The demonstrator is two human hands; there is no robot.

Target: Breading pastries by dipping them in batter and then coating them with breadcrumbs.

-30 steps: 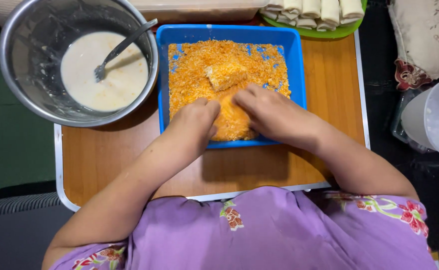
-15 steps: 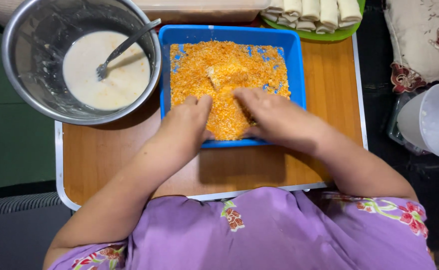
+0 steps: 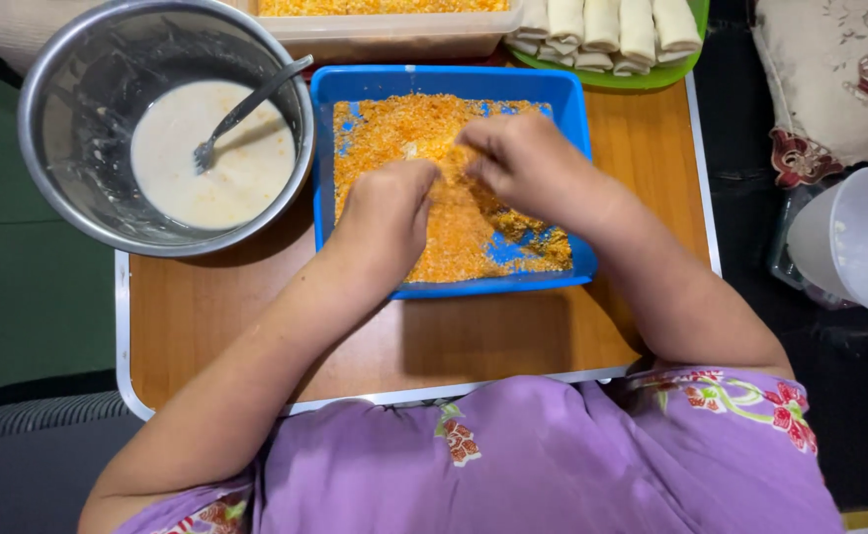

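Head view: both hands sit in the blue tray (image 3: 563,109) of orange crumbs (image 3: 454,227). Left hand (image 3: 385,213) is curled, fingers together, pressing crumbs at tray centre. Right hand (image 3: 528,163) has fingers bent close together, just beside the left. The pale roll seen in the tray half a second ago is now hidden under crumbs and hands, so coating looks underway. Steel bowl (image 3: 78,198) of batter with fork (image 3: 246,104) sits left of tray; rolls (image 3: 612,30) behind it.

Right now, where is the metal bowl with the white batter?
In the head view, the metal bowl stands at the table's far left corner, directly left of the blue tray of orange crumbs, with a fork resting in the batter.
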